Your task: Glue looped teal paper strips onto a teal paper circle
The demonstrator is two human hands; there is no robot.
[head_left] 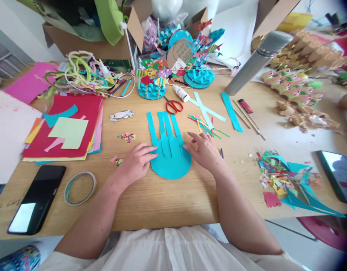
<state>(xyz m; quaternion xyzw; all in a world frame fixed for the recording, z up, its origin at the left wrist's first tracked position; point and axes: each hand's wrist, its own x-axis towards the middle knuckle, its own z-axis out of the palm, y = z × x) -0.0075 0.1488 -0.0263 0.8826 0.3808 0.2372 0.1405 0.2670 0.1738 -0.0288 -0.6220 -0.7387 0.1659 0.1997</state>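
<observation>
A blue paper cutout (171, 165) lies flat on the table in front of me, rounded at the near end with several long strips reaching away from me. My left hand (138, 160) rests at its left edge, fingers stretched out and fingertips on the paper. At its right edge is my right hand (204, 150), fingers apart, with the thumb touching the paper or just beside it. Neither hand grips anything. Red-handled scissors (174, 107) lie just beyond the strips, near a white glue bottle (181, 93).
Thin coloured paper strips (208, 126) and pale blue strips (203, 109) lie to the right, before a steel flask (255, 66). Coloured sheets (91, 113), a tape roll (80, 188) and a phone (37, 199) are left. Paper scraps (286, 180) lie right; finished crafts (151, 84) stand behind.
</observation>
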